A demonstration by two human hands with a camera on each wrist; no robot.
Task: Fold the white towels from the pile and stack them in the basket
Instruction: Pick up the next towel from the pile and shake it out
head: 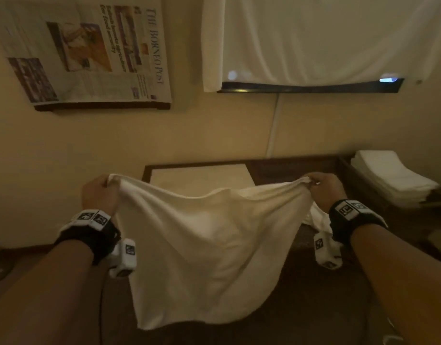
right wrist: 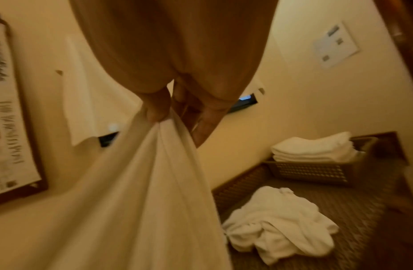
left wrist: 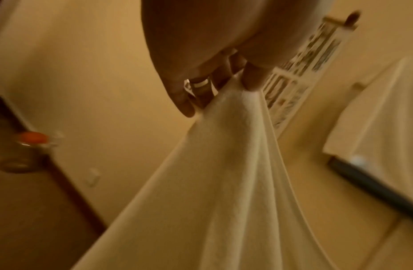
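A white towel (head: 207, 247) hangs spread between both hands above the dark woven table (head: 314, 307). My left hand (head: 99, 192) pinches its upper left corner; in the left wrist view the left hand (left wrist: 223, 80) has thumb and fingers closed on the towel (left wrist: 223, 182). My right hand (head: 321, 188) pinches the upper right corner, and the right wrist view shows the right hand (right wrist: 170, 113) gripping the towel (right wrist: 154, 191). A crumpled pile of white towels (right wrist: 279, 222) lies on the table. The brown basket (right wrist: 311, 171) at the far right holds folded towels (right wrist: 314, 148).
A framed newspaper (head: 87, 51) hangs on the wall to the left. A white cloth (head: 326, 38) drapes over a dark screen. A white board (head: 202, 178) lies at the table's back. In the head view the folded towels (head: 391, 178) are stacked at the right.
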